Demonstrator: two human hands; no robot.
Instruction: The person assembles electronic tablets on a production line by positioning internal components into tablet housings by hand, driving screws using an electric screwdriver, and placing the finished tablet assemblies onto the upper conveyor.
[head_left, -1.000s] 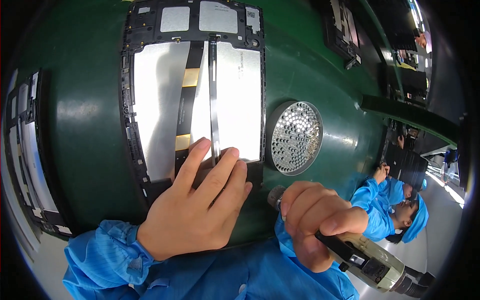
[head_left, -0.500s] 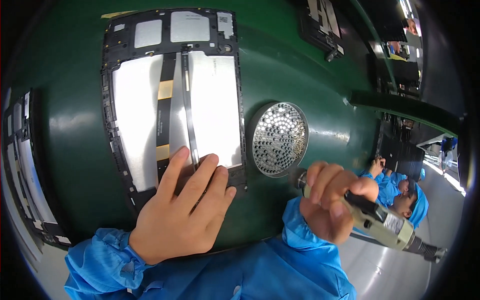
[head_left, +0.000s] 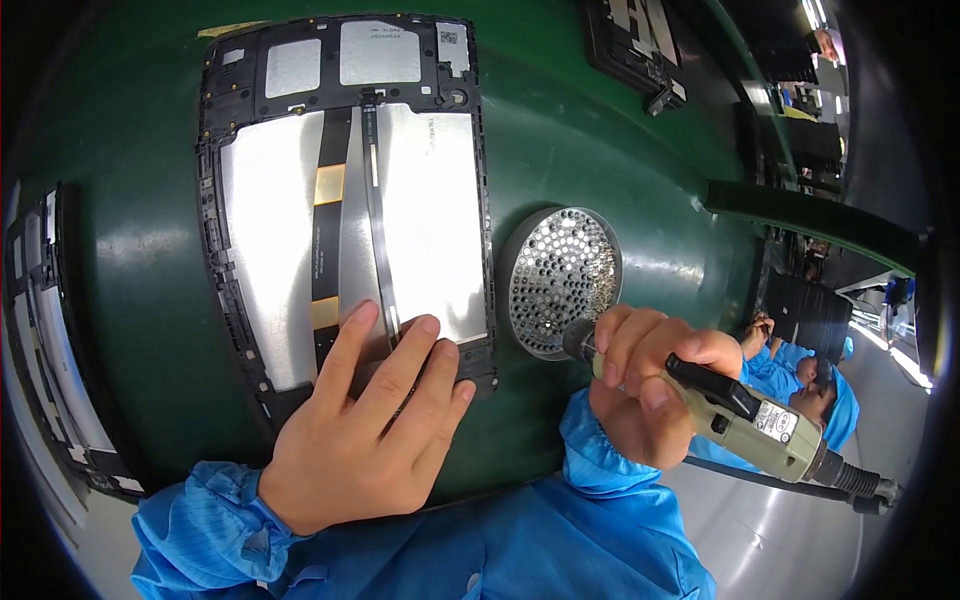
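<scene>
My left hand [head_left: 375,430] lies with fingers spread on the lower end of a tablet frame [head_left: 430,230], a black surround with silver plates inside. A black flat cable [head_left: 328,240] with gold patches and a thin dark strip [head_left: 376,200] run down its middle; my fingers cover their lower ends. My right hand [head_left: 650,380] is wrapped round an olive-green electric screwdriver [head_left: 770,435] with a black lever. Its dark nose [head_left: 578,340] points left, overlapping the lower right rim of a round metal screw tray [head_left: 515,310]. The bit's tip cannot be made out. Small screws [head_left: 603,270] are heaped on the tray's right side.
Another tablet frame [head_left: 65,340] lies at the far left, and a dark device part [head_left: 640,50] at the upper right. A green rail [head_left: 810,220] crosses the right side. Beyond it, a co-worker in blue [head_left: 825,405] sits at work.
My right hand has moved slightly left with the screwdriver, bringing its nose over the tray's lower rim. My left hand stays nearly in place on the tablet frame.
</scene>
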